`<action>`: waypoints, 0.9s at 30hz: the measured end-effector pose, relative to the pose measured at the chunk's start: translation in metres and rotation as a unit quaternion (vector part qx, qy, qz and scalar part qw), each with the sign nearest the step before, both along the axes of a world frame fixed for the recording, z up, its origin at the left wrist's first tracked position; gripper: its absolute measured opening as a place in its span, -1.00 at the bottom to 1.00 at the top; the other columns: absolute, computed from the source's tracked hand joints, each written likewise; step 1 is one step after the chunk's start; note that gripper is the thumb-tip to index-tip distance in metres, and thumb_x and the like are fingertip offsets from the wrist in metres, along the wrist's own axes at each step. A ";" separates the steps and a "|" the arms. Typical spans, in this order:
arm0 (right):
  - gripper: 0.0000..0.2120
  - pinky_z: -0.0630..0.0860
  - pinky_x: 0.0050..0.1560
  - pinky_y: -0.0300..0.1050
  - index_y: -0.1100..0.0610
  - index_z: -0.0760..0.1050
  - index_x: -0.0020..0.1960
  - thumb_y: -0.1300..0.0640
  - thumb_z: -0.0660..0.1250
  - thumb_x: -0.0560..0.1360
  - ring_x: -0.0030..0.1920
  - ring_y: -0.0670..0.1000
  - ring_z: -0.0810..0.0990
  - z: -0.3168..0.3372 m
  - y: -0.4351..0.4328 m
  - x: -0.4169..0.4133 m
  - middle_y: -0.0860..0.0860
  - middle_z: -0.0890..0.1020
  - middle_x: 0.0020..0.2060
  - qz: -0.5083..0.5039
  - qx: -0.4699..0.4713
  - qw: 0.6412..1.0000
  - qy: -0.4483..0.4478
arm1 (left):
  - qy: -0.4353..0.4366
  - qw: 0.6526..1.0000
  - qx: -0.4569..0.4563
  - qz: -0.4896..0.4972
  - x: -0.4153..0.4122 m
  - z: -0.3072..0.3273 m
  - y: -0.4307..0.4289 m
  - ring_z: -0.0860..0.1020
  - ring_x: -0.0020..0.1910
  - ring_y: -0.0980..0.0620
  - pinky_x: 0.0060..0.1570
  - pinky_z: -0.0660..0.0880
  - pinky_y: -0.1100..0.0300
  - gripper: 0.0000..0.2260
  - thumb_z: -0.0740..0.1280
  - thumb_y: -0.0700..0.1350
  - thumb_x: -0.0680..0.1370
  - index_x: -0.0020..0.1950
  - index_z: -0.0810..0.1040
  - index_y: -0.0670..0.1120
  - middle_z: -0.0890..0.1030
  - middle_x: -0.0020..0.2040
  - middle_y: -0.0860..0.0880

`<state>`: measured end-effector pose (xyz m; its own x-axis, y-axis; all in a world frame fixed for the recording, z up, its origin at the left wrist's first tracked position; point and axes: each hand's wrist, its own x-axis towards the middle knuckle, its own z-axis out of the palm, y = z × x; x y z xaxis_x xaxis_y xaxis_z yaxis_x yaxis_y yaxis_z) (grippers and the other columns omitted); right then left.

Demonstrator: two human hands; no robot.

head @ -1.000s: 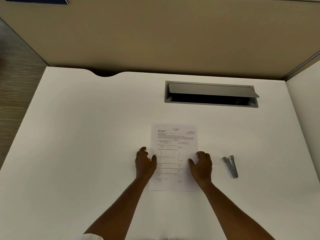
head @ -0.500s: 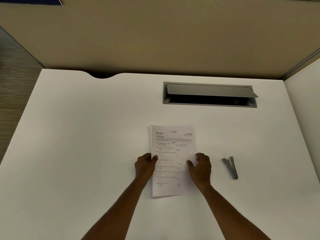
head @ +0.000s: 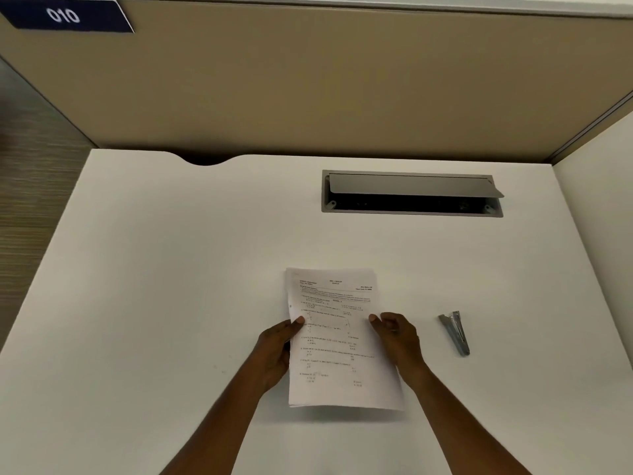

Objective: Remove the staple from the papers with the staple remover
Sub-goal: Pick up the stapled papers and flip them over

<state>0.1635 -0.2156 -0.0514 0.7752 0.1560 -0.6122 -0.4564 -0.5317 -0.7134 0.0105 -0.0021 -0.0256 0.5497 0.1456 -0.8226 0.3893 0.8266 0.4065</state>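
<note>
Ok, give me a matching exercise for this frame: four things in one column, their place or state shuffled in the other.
1. papers
2. staple remover
3. cable hatch
4. number plate

A. lid propped open
B. on the partition, top left
C. gripped by left hand and right hand
D. lying untouched on the desk

Pairs: 1-C, 2-D, 3-A, 4-B

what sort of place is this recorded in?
Probably an office or study-carrel cubicle: a tan partition panel walls in the white desk, a navy plate on the panel reads "010", and a flip-lid cable hatch is set into the desk.
</note>
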 end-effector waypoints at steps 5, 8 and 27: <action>-0.66 0.60 -0.08 -0.14 0.13 0.55 0.17 0.15 0.53 0.43 0.02 0.02 0.68 0.016 0.000 -0.009 0.06 0.68 0.09 -0.070 0.119 0.987 0.079 | -0.018 0.999 0.021 -0.035 -0.010 0.022 0.000 0.61 0.26 -0.29 0.35 0.45 -0.28 -0.64 0.43 -0.14 0.56 0.32 0.59 -0.25 0.65 0.25 -0.28; -0.65 0.64 0.05 0.04 0.12 0.57 0.19 0.23 0.52 0.43 0.03 0.07 0.71 0.048 -0.002 -0.005 0.10 0.71 0.08 -0.052 0.156 0.985 0.045 | -0.040 0.991 0.098 -0.080 -0.013 0.050 0.007 0.65 0.21 -0.24 0.29 0.52 -0.25 -0.65 0.44 -0.13 0.52 0.28 0.61 -0.21 0.68 0.21 -0.23; -0.75 0.63 0.03 0.07 0.16 0.59 0.15 0.25 0.46 0.48 0.00 0.15 0.71 0.192 -0.012 -0.037 0.06 0.74 0.00 -0.005 0.232 0.968 -0.100 | -0.131 0.925 0.353 0.060 0.004 0.179 0.015 0.72 -0.02 0.05 -0.13 0.63 -0.02 -0.87 0.38 -0.08 0.62 0.12 0.68 -0.03 0.75 0.03 -0.01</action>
